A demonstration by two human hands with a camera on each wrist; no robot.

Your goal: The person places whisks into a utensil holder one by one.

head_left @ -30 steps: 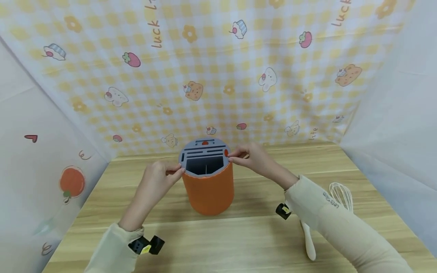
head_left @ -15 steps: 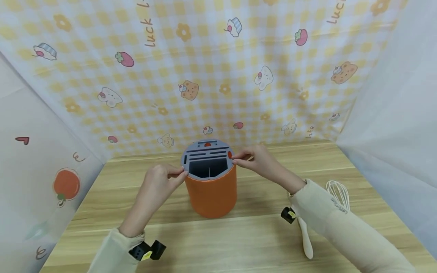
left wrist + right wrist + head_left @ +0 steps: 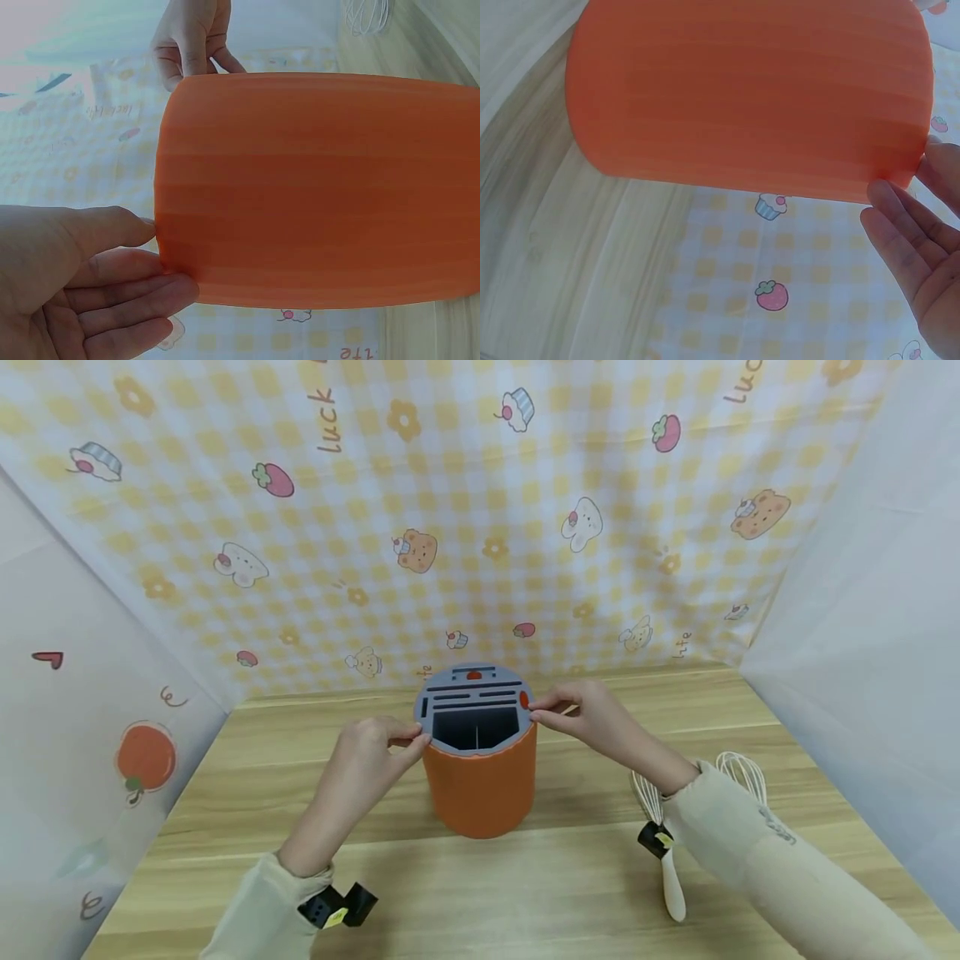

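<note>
An orange round knife block (image 3: 483, 797) stands upright on the wooden table. Its grey top (image 3: 474, 702) has narrow slots and a large dark opening split by a divider. My left hand (image 3: 369, 755) pinches the left side of its rim between thumb and fingers. On the opposite side, my right hand (image 3: 592, 713) pinches the rim beside a red spot. The left wrist view shows the block's ribbed orange wall (image 3: 322, 187), with the left thumb at the rim and fingers against the side. In the right wrist view, the right fingertips (image 3: 885, 193) touch the wall.
A whisk with a pale handle (image 3: 673, 889) lies on the table, partly hidden behind the right wrist camera. Another whisk's wire head (image 3: 744, 774) shows beyond the right sleeve. A checked yellow cloth (image 3: 495, 510) hangs behind the table (image 3: 480, 902).
The knife block has shifted to the right over the table, with both hands keeping their pinch on its rim. More of the nearer whisk now shows beside the right wrist.
</note>
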